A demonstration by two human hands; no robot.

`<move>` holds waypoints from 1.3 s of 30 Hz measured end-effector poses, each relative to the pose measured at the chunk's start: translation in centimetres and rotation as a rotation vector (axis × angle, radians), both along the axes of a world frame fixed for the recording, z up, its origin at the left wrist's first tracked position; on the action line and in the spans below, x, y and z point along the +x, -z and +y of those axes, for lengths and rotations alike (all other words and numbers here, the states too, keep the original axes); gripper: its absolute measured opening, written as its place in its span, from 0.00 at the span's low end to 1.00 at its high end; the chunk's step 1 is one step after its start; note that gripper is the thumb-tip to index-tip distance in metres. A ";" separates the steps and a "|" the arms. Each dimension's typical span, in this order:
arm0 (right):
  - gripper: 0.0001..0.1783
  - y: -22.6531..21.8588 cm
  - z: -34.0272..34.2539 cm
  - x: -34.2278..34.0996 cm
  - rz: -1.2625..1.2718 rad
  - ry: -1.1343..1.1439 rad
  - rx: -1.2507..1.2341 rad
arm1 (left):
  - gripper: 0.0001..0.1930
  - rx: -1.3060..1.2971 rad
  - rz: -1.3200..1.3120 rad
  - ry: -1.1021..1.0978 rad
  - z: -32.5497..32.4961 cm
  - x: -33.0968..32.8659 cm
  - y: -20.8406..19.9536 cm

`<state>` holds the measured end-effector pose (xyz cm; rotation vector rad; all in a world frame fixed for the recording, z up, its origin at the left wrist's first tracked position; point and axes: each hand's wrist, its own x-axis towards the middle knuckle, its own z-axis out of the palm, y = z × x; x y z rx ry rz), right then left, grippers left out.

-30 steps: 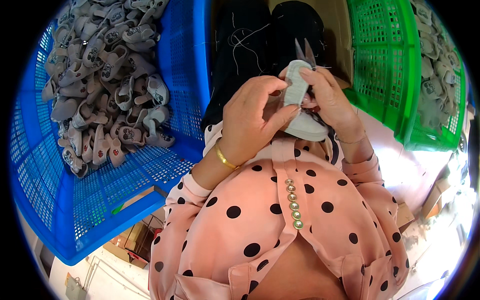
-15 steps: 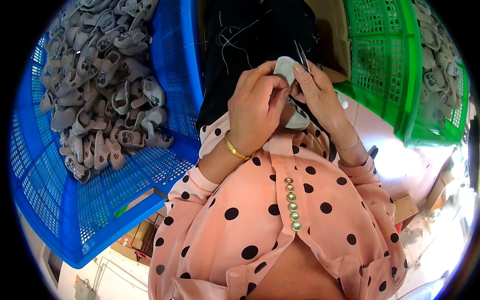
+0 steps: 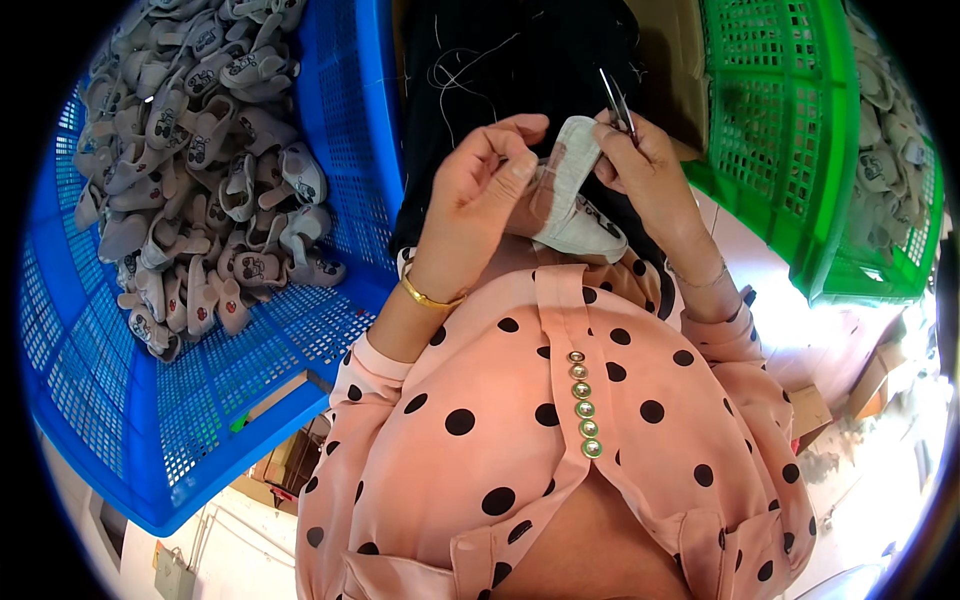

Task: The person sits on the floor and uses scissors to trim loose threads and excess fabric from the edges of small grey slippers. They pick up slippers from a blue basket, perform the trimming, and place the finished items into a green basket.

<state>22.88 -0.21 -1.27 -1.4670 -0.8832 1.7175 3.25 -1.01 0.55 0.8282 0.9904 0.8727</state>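
A small pale grey fabric shoe [image 3: 585, 235] with a dark printed design is held above my lap. The thumb and fingers of my right hand [image 3: 645, 165] pinch its upper end. That same hand grips slim silver snips [image 3: 618, 105], their pointed blades sticking up past the fingers. Just left of the shoe is my left hand [image 3: 475, 185], thumb and fingertip pressed together, upper finger stretched out. Whatever sits in that pinch is too small to make out. Loose pale thread [image 3: 465, 75] lies on my dark trousers.
On my left stands a blue plastic basket [image 3: 350, 130] piled with many similar grey shoes [image 3: 200, 150]. A green plastic basket [image 3: 770, 120] on my right holds more of them [image 3: 880, 150]. Cardboard [image 3: 675, 60] shows beyond my knees, beside the green basket.
My left hand has drawn off the shoe, left and slightly down. The shoe has turned to show more of its side and opening. My right hand, with the snips, has shifted slightly right.
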 end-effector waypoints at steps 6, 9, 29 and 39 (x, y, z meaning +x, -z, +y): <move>0.11 -0.3 0.5 0.1 0.003 0.025 -0.040 | 0.12 0.303 0.310 0.015 0.5 -1.0 0.7; 0.12 -0.1 0.6 0.2 0.002 -0.018 -0.016 | 0.16 0.472 0.500 0.129 0.7 -0.8 -0.2; 0.10 -1.9 0.1 -1.2 -0.187 -0.111 0.247 | 0.12 -0.204 0.035 0.251 2.5 -1.2 -0.3; 0.14 -2.5 -1.7 -0.4 -0.533 -0.378 0.390 | 0.08 -0.371 -0.160 0.051 0.8 -1.9 1.1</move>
